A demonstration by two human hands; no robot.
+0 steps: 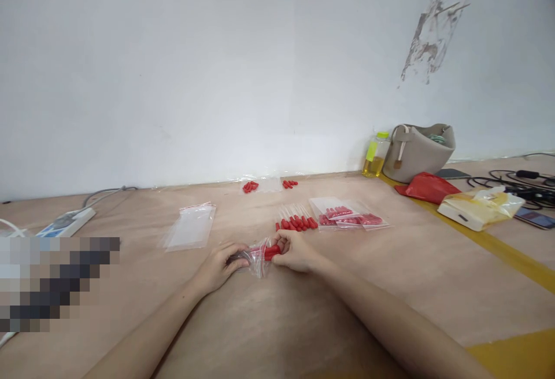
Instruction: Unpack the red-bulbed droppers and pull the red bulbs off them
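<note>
Labels: the bottle (pixel 373 162) by the wall has a yellow-green label (pixel 372 151), print too small to read. The white and yellow tissue pack (pixel 462 212) has a dark mark on its side, also illegible.

Hard to see: a pixelated block (pixel 56 286) masks the left edge and whatever is under it. The phone (pixel 536 218) is partly behind the tissue pack. Black cables (pixel 505 181) run out of frame right. Grey handbag (pixel 418 153) holds something greenish, can't make it out. Both forearms are cut off at the bottom.

Hands: left hand (pixel 225 263) is curled, thumb and fingers closed on the body of a clear bag (pixel 260 269). Right hand (pixel 295 250) is folded in, thumb and fingertips pinching red pieces (pixel 272 253) at the bag's mouth. Some red shows through the plastic; can't count it, fingers and crinkled film are in the way. Bag is low over the table (pixel 243 332), between the hands; can't tell if it touches.

Around: red-tipped sticks (pixel 299 223) lie in a row just beyond the right hand, filled bags (pixel 352 218) overlapping to their right. Flat clear bags (pixel 191 228) lie beyond the left hand.
</note>
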